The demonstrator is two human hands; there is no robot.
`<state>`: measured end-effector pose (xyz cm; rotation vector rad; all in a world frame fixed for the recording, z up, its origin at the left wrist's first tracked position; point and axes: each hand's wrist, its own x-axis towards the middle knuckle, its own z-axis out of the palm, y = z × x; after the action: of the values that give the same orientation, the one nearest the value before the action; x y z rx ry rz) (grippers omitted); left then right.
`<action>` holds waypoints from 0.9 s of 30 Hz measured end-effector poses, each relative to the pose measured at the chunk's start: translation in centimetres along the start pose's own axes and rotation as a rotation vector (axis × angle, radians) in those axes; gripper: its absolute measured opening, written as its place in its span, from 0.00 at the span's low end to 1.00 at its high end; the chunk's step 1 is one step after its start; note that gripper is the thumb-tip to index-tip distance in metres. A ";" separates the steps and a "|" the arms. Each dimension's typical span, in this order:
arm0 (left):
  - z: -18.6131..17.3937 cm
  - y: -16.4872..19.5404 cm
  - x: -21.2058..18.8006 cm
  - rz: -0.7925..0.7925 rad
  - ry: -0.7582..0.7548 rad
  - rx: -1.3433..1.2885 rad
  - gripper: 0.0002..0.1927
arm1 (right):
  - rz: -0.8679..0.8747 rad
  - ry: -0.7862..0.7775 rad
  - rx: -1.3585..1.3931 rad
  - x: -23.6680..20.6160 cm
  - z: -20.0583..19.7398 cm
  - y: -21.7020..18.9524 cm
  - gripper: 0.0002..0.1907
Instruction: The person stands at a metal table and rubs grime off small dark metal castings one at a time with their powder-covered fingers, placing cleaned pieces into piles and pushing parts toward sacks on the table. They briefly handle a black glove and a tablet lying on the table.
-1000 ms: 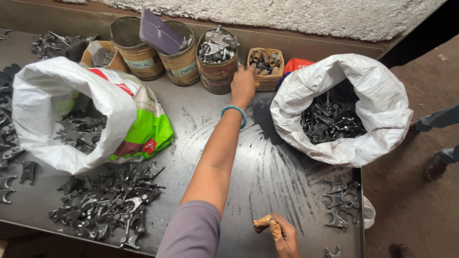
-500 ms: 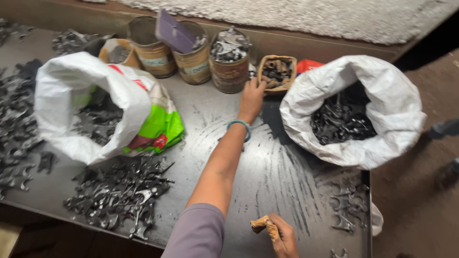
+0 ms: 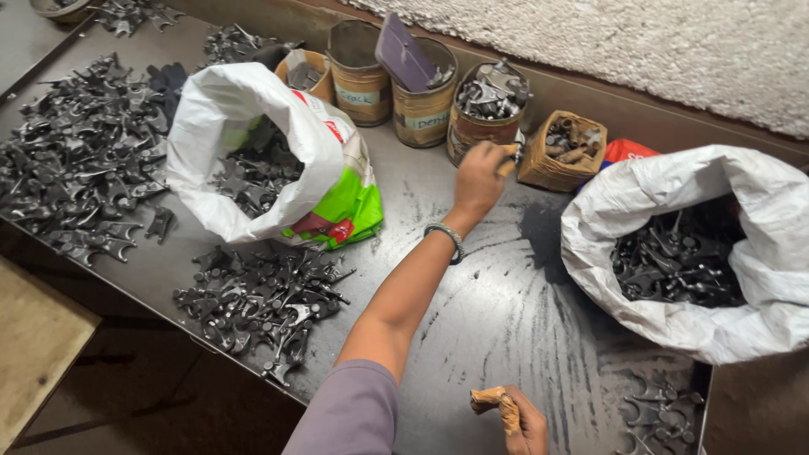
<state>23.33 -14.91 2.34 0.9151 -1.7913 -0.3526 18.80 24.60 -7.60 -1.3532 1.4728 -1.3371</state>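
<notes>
My left hand (image 3: 480, 175) is stretched out to the small woven basket (image 3: 563, 152) of dark metal bits, its fingers closed around a light-coloured handle just left of the basket's rim. My right hand (image 3: 524, 421) sits at the near edge of the dark surface (image 3: 497, 295), well in front of the basket, fingers clamped on a short tan wooden piece (image 3: 493, 400). Right of the basket lies an open white sack (image 3: 742, 253) of black metal parts; left of it stand three tins (image 3: 421, 93).
</notes>
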 end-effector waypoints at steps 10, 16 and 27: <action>-8.4 -6.3 9.0 -0.391 0.101 0.327 0.30 | 0.160 0.002 0.099 -0.3 -1.2 9.3 0.25; -9.8 -8.4 8.9 -0.370 0.016 0.294 0.12 | 0.192 -0.035 0.125 1.0 0.4 7.0 0.26; -11.6 -3.5 -6.1 -0.221 0.092 0.350 0.06 | -0.301 0.053 -0.245 17.4 4.3 -15.7 0.14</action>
<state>36.12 -10.71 0.89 1.3603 -1.6989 -0.1323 23.13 8.15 9.13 -1.7654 1.5534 -1.4192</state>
